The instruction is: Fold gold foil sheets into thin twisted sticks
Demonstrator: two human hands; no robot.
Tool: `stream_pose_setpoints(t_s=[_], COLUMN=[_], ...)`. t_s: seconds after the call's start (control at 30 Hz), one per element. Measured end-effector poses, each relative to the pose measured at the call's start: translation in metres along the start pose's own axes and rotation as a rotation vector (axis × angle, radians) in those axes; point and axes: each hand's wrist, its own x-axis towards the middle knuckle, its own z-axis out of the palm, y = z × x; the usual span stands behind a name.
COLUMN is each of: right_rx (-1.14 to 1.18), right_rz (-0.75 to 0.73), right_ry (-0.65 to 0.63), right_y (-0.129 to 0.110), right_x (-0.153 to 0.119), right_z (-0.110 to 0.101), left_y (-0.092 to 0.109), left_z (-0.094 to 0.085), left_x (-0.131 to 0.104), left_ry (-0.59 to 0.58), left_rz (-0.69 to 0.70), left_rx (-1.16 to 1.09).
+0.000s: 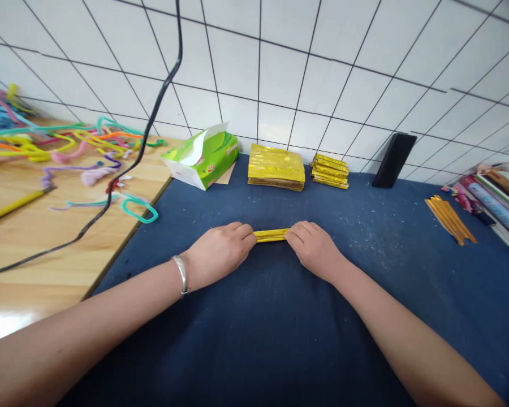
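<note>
A narrow folded strip of gold foil paper (271,235) lies level between my two hands, just over the dark blue cloth (263,339). My left hand (224,249), with a silver bangle at the wrist, is closed on the strip's left end. Its right end is pinched by my right hand (311,246). Both sets of fingertips curl under and are partly hidden. Behind them, a stack of gold foil paper sheets (276,167) lies near the wall, with a small pile of folded gold strips (330,171) to its right.
A green tissue pack (212,158) sits back left. A black phone (394,160) leans on the tiled wall. Flat orange-gold strips (450,219) and books (498,203) lie at right. On the wooden table (110,243) are colourful pipe cleaners; a black cable (155,110) hangs across.
</note>
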Motion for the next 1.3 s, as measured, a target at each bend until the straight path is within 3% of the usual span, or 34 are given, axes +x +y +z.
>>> stream_pose_setpoints(t_s=[0.2,0.67,0.9,1.3], right_rx=[0.030,0.202,0.233,0.187], right_rz=[0.014,0.290,0.340,0.454], right_ry=[0.009,-0.019,-0.023,0.038], right_y=[0.000,-0.001,0.000,-0.003], right_x=[-0.001,0.009,0.013,0.017], right_z=[0.002,0.006,0.007,0.010], left_y=[-0.001,-0.016,-0.021,-0.026], left_z=[0.000,0.011,0.017,0.015], left_x=[-0.001,0.006,0.010,0.013], left_ry=[0.019,0.119,0.091,0.060], left_rz=[-0.007,-0.135,-0.254,-0.287], left_rx=[-0.039,-0.305,-0.296,-0.365])
